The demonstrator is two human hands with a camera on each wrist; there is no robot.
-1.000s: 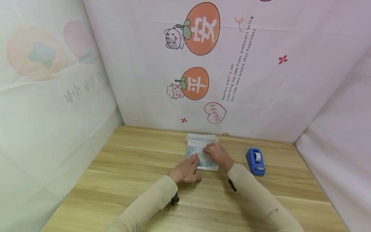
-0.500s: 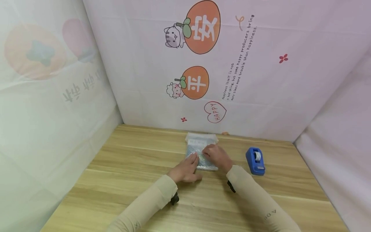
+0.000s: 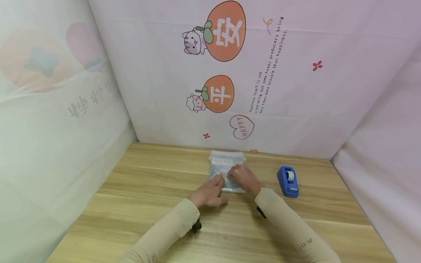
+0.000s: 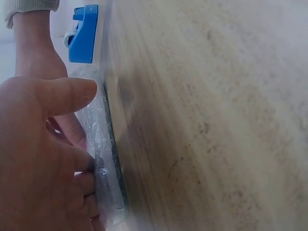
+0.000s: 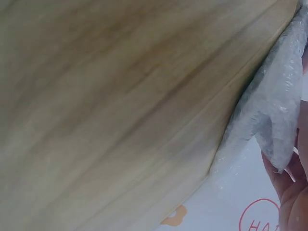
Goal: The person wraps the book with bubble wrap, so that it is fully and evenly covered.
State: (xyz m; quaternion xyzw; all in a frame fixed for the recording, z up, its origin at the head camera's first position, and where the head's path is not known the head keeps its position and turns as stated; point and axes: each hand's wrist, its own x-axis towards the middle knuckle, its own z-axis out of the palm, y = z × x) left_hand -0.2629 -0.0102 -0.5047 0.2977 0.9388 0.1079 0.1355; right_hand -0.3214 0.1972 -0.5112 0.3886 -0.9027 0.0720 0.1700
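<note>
A flat bundle in clear bubble wrap [image 3: 217,168] lies near the table's back edge. My left hand [image 3: 208,192] rests on its left side with fairly straight fingers, thumb off to the near side. On the right, my right hand [image 3: 246,179] has its fingers curled over the wrap. The right wrist view shows a loose flap of bubble wrap [image 5: 284,120] lifted and pinched at its corner by that hand's fingertips. In the left wrist view the bundle's near edge [image 4: 103,159] lies along the table, beside the thumb. What is inside the wrap cannot be made out clearly.
A blue tape dispenser [image 3: 288,182] with a tape roll stands on the wooden table [image 3: 148,197], to the right of the bundle. A printed white cloth [image 3: 171,91] hangs behind the table, with more cloth along both sides.
Both hands stay on the bundle, almost unmoved. The whole head view has shifted slightly, so everything appears a little further left.
</note>
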